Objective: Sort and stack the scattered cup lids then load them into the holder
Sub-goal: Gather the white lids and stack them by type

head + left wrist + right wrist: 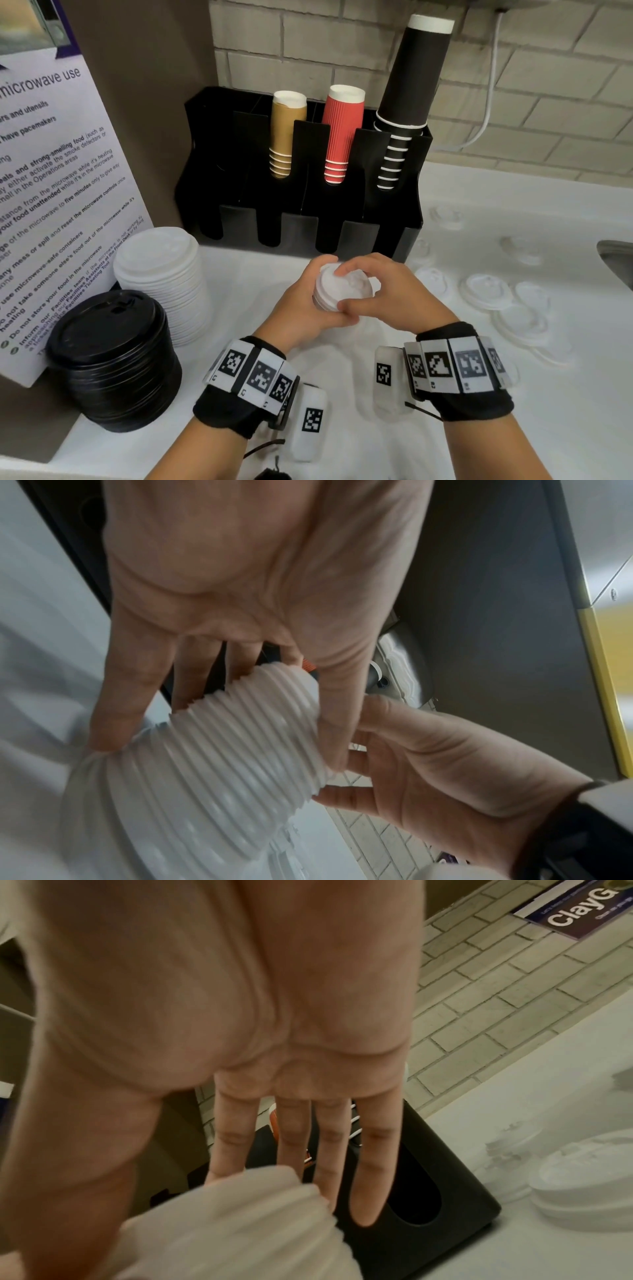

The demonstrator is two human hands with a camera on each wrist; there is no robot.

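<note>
A short stack of small white lids (pixel 342 289) is held above the counter in front of the black holder (pixel 301 219). My left hand (pixel 318 301) grips the stack from the left and below. My right hand (pixel 356 291) pinches it from the right, fingers on the top lid and thumb at its front edge. The left wrist view shows the ribbed stack (pixel 212 804) between my left hand's fingers (pixel 219 739), with my right hand (pixel 356 753) touching its end. Several loose white lids (pixel 486 291) lie scattered on the right. The holder's front slots look empty.
A tall stack of larger white lids (pixel 161 274) and a stack of black lids (pixel 113 356) stand at the left beside a microwave sign (pixel 51 171). Tan, red and black cups fill the holder's back slots. A sink edge (pixel 616 260) is at the far right.
</note>
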